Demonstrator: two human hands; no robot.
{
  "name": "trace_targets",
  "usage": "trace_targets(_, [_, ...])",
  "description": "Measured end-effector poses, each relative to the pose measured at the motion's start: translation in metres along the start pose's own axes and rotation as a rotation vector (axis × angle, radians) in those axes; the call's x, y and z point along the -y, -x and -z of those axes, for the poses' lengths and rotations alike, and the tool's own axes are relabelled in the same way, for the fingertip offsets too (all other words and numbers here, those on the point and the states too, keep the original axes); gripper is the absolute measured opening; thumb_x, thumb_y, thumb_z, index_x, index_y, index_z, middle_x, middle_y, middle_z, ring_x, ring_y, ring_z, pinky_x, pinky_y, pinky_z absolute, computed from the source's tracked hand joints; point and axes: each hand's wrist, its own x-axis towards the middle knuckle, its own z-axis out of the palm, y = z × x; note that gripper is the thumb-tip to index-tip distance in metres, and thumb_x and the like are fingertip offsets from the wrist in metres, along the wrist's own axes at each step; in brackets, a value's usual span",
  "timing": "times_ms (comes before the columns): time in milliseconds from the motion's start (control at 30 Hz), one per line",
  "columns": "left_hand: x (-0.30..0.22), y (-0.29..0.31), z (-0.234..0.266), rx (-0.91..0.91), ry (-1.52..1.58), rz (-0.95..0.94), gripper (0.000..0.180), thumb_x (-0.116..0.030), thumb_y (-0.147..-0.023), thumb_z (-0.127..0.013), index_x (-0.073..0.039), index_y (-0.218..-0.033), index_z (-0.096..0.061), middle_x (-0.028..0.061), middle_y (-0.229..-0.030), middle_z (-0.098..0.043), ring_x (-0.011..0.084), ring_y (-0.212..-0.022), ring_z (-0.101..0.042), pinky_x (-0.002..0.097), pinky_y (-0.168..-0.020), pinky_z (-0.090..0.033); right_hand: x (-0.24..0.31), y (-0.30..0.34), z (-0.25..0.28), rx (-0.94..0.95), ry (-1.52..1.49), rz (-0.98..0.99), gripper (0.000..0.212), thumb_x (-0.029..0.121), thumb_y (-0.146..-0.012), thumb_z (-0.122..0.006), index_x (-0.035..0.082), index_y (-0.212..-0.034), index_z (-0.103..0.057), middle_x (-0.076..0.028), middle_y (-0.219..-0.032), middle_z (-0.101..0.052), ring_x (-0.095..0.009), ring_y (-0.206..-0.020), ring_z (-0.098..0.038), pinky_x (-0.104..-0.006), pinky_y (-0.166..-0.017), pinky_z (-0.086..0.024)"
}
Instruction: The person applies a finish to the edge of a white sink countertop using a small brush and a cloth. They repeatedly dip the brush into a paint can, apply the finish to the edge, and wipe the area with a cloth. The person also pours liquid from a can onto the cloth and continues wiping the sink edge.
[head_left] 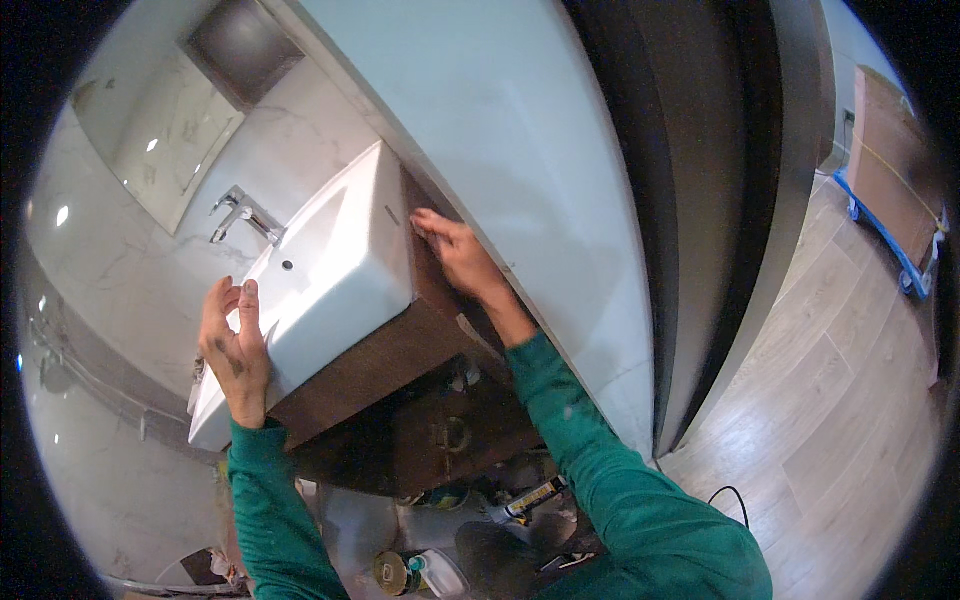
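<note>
A white rectangular washbasin [345,290] sits on a brown vanity cabinet [370,370], tilted in my view. My left hand [237,350] is over the basin's front rim toward the left, thumb and fingers apart, with a dark smudge on its back. I cannot tell whether it touches the rim. My right hand [455,255] reaches along the basin's right side, beside the wall, with fingers stretched toward the cabinet's upper side. Whether those fingertips press on it is unclear. Nothing shows in either hand. A chrome faucet [243,215] stands at the back of the basin.
Close on the right is a pale wall panel [480,110], then a dark door frame [700,200]. Below the cabinet lie a sealant cartridge [535,497], a white bottle [440,574] and a round tin [393,572]. A cardboard-covered item [885,170] stands on the wood-look floor [800,400].
</note>
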Motion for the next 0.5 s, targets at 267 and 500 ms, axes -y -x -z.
trace_targets(267, [0.001, 0.000, -0.002, -0.004, 0.041, 0.002, 0.055, -0.039, -0.095, -0.062, 0.010, -0.120, -0.061, 0.0268, -0.102, -0.069, 0.0342, -0.097, -0.068, 0.0432, -0.088, -0.051, -0.091, -0.075, -0.019, 0.024, -0.199, -0.068, 0.037, -0.005, -0.094, -0.045, -0.004, -0.128, -0.061, -0.020, -0.144, -0.052, -0.028, -0.136, -0.046, -0.0352, -0.115, -0.034])
trace_targets(500, [-0.001, 0.001, -0.001, -0.009, 0.029, 0.006, 0.054, -0.039, -0.096, -0.062, 0.010, -0.119, -0.062, 0.0272, -0.103, -0.069, 0.0346, -0.098, -0.068, 0.0442, -0.089, -0.051, -0.091, -0.038, -0.016, -0.008, -0.302, -0.088, 0.037, -0.006, -0.094, -0.044, -0.003, -0.126, -0.063, -0.018, -0.139, -0.055, -0.025, -0.131, -0.050, -0.0334, -0.112, -0.037])
